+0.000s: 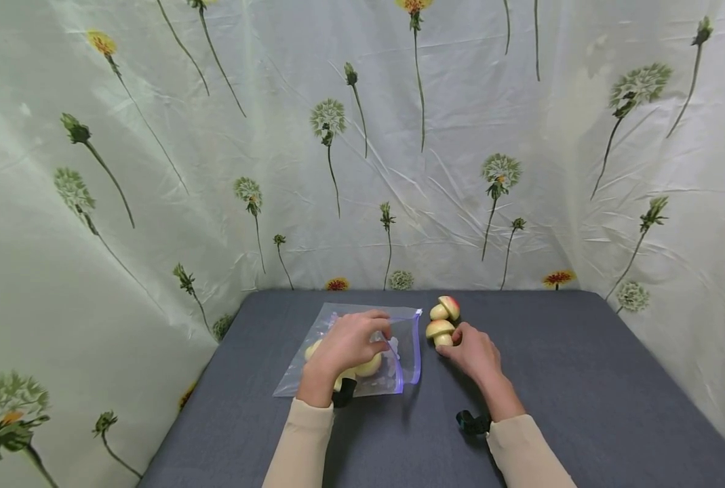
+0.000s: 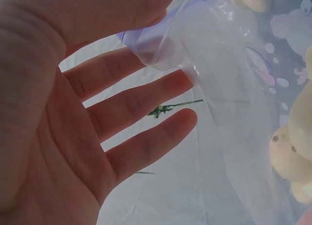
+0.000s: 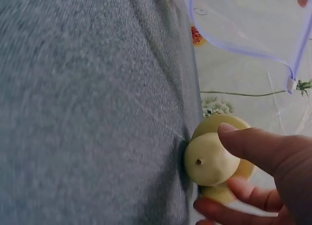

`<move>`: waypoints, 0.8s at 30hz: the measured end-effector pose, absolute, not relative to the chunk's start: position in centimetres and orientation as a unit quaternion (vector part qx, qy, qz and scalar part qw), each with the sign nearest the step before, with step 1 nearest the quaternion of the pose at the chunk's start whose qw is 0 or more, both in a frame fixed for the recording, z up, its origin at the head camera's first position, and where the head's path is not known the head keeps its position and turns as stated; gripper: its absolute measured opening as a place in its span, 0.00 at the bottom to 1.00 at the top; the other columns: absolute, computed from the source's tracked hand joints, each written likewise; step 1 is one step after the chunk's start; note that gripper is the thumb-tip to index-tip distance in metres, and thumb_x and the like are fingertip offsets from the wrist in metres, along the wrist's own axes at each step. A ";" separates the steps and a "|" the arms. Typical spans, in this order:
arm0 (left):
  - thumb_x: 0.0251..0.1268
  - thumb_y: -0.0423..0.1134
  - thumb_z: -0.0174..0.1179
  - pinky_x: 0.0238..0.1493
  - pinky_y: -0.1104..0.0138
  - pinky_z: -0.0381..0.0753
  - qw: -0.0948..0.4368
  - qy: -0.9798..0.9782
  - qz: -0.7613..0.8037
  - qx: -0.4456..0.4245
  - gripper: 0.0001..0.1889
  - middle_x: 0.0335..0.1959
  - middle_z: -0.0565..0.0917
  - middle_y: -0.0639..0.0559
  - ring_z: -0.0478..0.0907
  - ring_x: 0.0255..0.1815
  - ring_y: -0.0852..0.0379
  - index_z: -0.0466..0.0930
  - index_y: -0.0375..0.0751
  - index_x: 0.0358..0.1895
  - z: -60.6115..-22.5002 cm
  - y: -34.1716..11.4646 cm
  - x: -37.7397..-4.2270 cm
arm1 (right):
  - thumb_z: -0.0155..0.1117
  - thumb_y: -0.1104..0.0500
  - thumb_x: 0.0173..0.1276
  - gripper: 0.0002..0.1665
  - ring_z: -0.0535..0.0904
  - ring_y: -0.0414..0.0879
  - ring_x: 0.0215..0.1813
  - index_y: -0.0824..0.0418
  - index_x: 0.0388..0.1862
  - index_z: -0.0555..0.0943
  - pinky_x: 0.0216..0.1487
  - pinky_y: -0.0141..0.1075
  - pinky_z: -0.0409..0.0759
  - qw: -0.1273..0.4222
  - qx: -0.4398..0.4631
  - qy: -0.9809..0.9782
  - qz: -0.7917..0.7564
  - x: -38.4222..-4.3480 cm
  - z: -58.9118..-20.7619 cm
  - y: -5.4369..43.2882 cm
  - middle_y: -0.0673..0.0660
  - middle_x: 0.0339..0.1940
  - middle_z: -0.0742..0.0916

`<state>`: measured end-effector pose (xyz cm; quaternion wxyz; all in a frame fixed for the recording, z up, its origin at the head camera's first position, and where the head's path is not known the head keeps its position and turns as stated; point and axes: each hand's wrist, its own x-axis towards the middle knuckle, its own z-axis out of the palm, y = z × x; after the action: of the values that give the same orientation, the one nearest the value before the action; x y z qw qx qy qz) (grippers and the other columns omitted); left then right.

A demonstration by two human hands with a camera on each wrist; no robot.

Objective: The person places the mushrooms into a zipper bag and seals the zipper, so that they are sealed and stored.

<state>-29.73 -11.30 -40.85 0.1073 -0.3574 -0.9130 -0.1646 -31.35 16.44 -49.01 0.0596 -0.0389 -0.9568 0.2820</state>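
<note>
My left hand [image 1: 348, 344] pinches the purple-edged rim of a clear zip bag [image 1: 418, 352] between thumb and forefinger, its other fingers spread against the plastic. The bag lies on its side with its mouth parted to the right. Pale rounded pieces [image 1: 368, 366] sit inside, partly hidden by that hand. Right of the mouth, my right hand [image 1: 477, 354] holds a toy mushroom [image 1: 440, 328] by its cream stem [image 3: 209, 159], thumb on one side and fingers on the other. A second toy mushroom [image 1: 447, 308] with a red-tinged cap lies just behind it.
A dark grey cloth covers the table [image 1: 570, 379]. White curtain [image 1: 374, 163] printed with dandelions hangs behind and along both sides. The bag's white slider [image 3: 291, 84] sits at the far corner of its mouth. Black straps [image 1: 473, 423] with small cameras circle the wrists.
</note>
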 end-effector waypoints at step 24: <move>0.62 0.42 0.72 0.38 0.69 0.79 0.114 -0.896 -0.181 -0.389 0.05 0.60 0.83 0.53 0.84 0.40 0.58 0.85 0.51 0.36 -41.2 -11.1 -30.1 | 0.75 0.43 0.58 0.27 0.79 0.53 0.36 0.59 0.50 0.84 0.31 0.48 0.75 0.059 -0.084 -0.945 0.310 -31.5 -48.6 17.0 0.57 0.39 0.86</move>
<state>-30.09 -11.10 -41.18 0.1143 -0.3885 -0.8963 -0.1806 -31.49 16.97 -48.61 0.0594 -0.0841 -0.9450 0.3103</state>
